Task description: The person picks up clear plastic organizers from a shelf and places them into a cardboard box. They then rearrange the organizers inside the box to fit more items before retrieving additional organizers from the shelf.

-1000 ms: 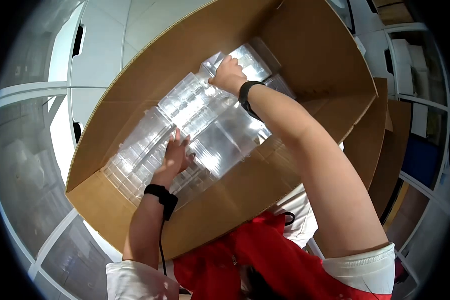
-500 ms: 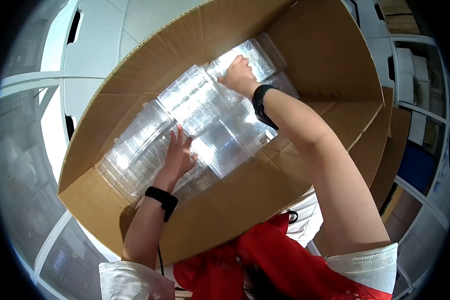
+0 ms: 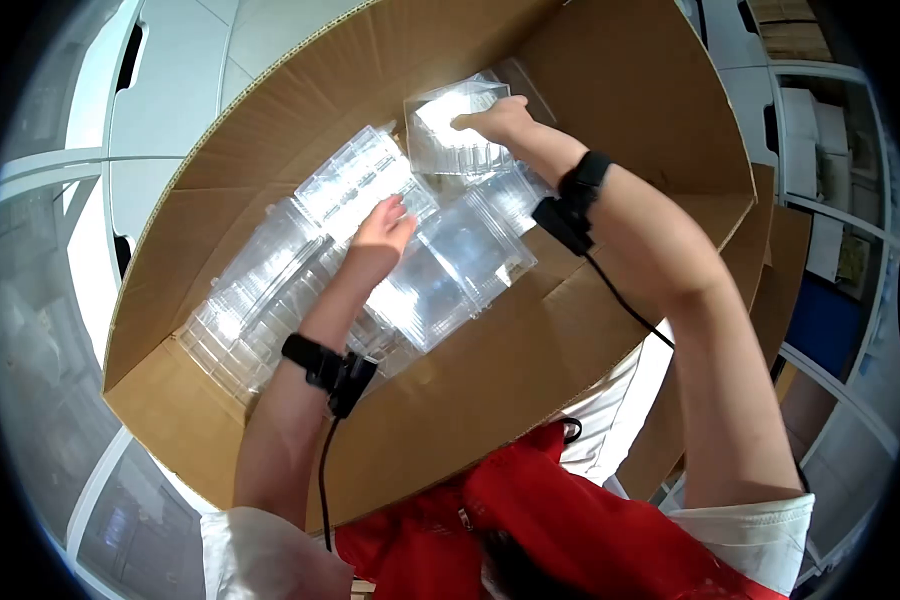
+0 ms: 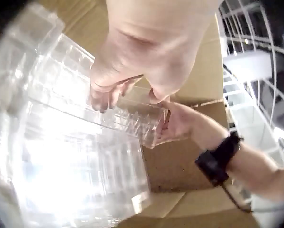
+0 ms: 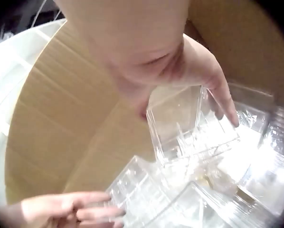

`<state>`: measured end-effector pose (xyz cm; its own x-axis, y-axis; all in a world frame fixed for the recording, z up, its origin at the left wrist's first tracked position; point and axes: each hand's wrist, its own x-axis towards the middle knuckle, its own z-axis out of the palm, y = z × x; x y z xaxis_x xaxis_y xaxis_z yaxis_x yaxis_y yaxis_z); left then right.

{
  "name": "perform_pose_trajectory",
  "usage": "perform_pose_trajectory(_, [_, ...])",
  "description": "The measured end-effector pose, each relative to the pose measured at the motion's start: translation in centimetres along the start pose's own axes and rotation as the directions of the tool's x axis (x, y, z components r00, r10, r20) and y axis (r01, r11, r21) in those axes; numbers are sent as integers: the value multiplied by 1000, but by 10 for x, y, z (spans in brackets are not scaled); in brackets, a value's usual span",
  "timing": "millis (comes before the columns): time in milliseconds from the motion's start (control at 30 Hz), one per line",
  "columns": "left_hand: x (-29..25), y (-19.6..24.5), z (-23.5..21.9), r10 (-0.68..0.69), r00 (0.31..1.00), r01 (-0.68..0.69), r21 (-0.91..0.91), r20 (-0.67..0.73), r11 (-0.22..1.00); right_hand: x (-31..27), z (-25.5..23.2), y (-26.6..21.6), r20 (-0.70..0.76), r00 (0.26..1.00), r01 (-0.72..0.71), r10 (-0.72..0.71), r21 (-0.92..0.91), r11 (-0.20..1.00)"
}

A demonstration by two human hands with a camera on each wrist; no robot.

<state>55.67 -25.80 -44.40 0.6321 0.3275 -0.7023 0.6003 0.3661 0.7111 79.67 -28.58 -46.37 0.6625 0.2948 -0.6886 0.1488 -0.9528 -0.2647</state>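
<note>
Several clear plastic compartment boxes (image 3: 240, 285) lie packed in a large brown cardboard carton (image 3: 415, 450). At the carton's far end, my right hand (image 3: 507, 120) grips a clear plastic box (image 3: 450, 135), tilted above the others. The right wrist view shows thumb and fingers on opposite sides of that box (image 5: 173, 126). My left hand (image 3: 382, 240) is over the middle of the pile, beside a ribbed clear box (image 3: 345, 180); its fingers (image 5: 97, 211) are loosely extended and hold nothing. A flat-lidded clear box (image 3: 440, 275) lies to its right.
The carton's tall walls (image 3: 270, 130) surround both hands. Black wrist cameras (image 3: 570, 215) with trailing cables are strapped to both forearms. White cabinets (image 3: 175, 110) stand to the left, and shelves (image 3: 820, 150) with boxes to the right. More cardboard (image 3: 760, 230) leans beside the carton.
My right hand has lifted and tilted a clear box at the far end, its wrist turning. The left hand has moved up and right across the pile, away from the lower boxes.
</note>
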Motion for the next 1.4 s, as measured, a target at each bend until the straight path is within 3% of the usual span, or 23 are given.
perform_pose_trajectory(67, [15,23,15,-166,984,179,-385,66,905,-23,-15,2,-11,1000,-22,22,23,1000])
perform_pose_trajectory(133, [19,50,31,-228,959,283,-662,170,695,-58,-31,8,-97,976,185,-197,-122,975])
perform_pose_trajectory(200, [14,79,41,-190,947,318,-829,258,460,-105,-45,10,-162,875,400,-457,-289,870])
perform_pose_trajectory(267, [5,92,45,64,970,180,-874,233,451,-139,-51,17,-230,678,577,-698,-421,700])
perform_pose_trajectory(300, [1,95,48,189,959,112,-893,212,436,-145,-52,22,-251,636,613,-730,-412,675])
perform_pose_trajectory(367, [2,86,46,147,967,117,-874,209,471,-152,-54,27,-297,542,681,-786,-393,618])
perform_pose_trajectory(433, [-3,75,40,115,983,66,-858,144,509,-157,-74,26,1,696,711,-718,-142,689])
perform_pose_trajectory(467, [-3,65,38,129,987,-4,-800,93,600,-157,-85,24,168,720,686,-674,-19,728])
perform_pose_trajectory(500, [-1,51,36,147,988,-69,-729,44,681,-150,-90,21,254,794,561,-552,42,827])
perform_pose_trajectory(533, [-2,42,35,171,985,-131,-646,-2,752,-147,-98,17,341,793,471,-506,184,863])
perform_pose_trajectory(567, [-4,40,34,259,964,-142,-698,65,702,-135,-97,18,377,791,449,-483,180,875])
perform_pose_trajectory(633, [-4,50,43,312,948,-187,-694,57,695,-131,-96,14,424,811,350,-403,200,915])
perform_pose_trajectory(667, [-3,59,49,338,940,-210,-694,52,689,-105,-85,17,489,726,343,-483,351,871])
perform_pose_trajectory(733, [9,70,54,277,960,-231,-647,-31,726,-76,-79,23,473,741,300,-478,404,864])
perform_pose_trajectory(767, [25,68,56,276,959,-257,-625,-69,737,-76,-83,19,510,710,233,-486,480,845])
perform_pose_trajectory(833, [57,67,59,168,973,-226,-536,-156,813,-38,-68,28,487,722,242,-491,487,839])
perform_pose_trajectory(933, [123,31,63,114,956,-222,-411,-270,884,-2,-41,32,446,777,265,-444,408,874])
perform_pose_trajectory(967, [128,25,62,108,974,-188,-440,-199,878,3,-37,31,449,778,309,-440,336,890])
perform_pose_trajectory(1100, [146,2,63,-102,974,-9,-485,-203,874,34,-4,34,488,769,404,-412,128,906])
perform_pose_trajectory(1200, [163,-27,62,-125,947,-13,-423,-297,906,48,21,34,505,770,399,-390,96,912])
perform_pose_trajectory(1233, [149,-14,59,-135,937,-5,-400,-322,917,53,30,36,535,733,424,-419,121,897])
perform_pose_trajectory(1333, [149,-20,50,-214,943,89,-427,-254,900,83,72,47,445,758,475,-478,127,871])
perform_pose_trajectory(1400, [130,-7,55,-224,937,147,-278,-269,949,79,66,41,474,773,418,-421,119,901])
